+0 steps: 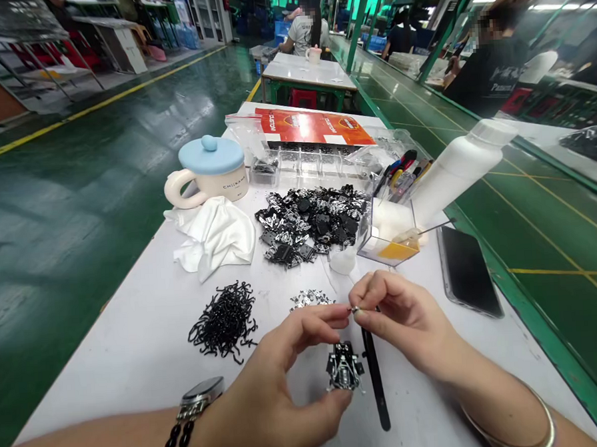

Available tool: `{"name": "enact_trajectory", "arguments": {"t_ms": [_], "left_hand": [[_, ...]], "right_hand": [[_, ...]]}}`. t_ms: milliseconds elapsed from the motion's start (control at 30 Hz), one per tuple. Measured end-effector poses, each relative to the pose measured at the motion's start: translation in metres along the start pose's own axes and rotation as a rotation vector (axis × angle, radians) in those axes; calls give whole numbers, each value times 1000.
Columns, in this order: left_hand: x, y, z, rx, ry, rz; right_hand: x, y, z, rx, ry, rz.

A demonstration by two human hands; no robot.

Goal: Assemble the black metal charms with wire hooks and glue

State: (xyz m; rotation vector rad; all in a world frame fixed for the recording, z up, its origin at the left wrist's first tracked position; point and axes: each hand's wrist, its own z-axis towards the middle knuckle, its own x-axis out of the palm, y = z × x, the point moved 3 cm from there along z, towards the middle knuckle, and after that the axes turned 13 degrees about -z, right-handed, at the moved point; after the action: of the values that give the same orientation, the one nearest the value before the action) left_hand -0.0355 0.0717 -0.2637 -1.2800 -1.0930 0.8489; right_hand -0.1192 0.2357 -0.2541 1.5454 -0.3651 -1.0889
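My left hand [281,384] is closed; its thumb and lower fingers grip a small black-and-silver part [344,370] just above the white table [135,352]. Its forefinger meets my right hand [403,315], which pinches a tiny silver piece [356,309] and also holds black tweezers [375,379] that slant down toward me. A small scatter of silver clips [310,298] lies just beyond my fingers. Further back sits a big heap of black-and-silver parts [311,223]. A pile of thin black hooks [224,319] lies to the left.
A blue-lidded mug [210,171] and white cloth [214,236] sit back left. A clear compartment box [320,162], an orange carton [313,127], a clear tub [392,235], a white bottle [458,168] and a dark phone [466,271] stand right. Other people work at tables behind.
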Motion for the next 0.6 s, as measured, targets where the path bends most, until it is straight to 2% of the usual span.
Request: {"name": "enact_trajectory", "arguments": {"t_ms": [133,333,600], "left_hand": [[-1,3,-1,5,5,-111],[-2,4,2,23,-6,-176],[-4,5,4,-6,-2,-254]], "right_hand": [[5,-4,-1,-8,-39,-23],[1,6,1,-151,-32,-226],[0,11,1,-240,-69,-398]]}}
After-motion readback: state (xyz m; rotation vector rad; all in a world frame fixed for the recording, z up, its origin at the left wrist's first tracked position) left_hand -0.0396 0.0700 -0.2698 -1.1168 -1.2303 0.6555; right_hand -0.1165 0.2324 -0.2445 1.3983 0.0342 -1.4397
